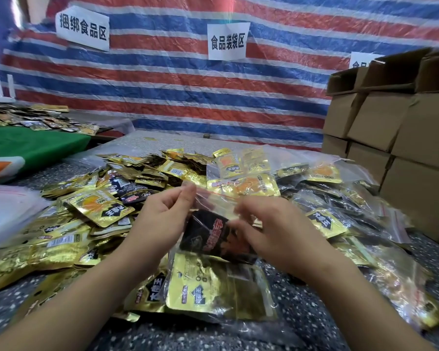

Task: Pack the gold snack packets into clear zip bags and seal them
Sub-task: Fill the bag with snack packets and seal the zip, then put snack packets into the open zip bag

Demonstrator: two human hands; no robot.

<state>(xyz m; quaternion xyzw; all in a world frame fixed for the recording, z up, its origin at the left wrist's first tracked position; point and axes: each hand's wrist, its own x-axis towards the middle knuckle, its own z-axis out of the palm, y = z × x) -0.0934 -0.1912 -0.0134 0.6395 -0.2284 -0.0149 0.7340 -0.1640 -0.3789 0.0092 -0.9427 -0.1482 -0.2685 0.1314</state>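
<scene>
Both hands pinch the zip bag's mouth, the left hand (162, 214) at its left end and the right hand (266, 224) seemingly at its right, motion-blurred, so the bag (213, 274) hangs lengthwise toward the person, packets (213, 287) inside.

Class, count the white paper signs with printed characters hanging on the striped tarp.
3: one sign at upper left, one sign near the centre, and one sign at right, mostly hidden behind the cardboard boxes. More could be hidden.
</scene>
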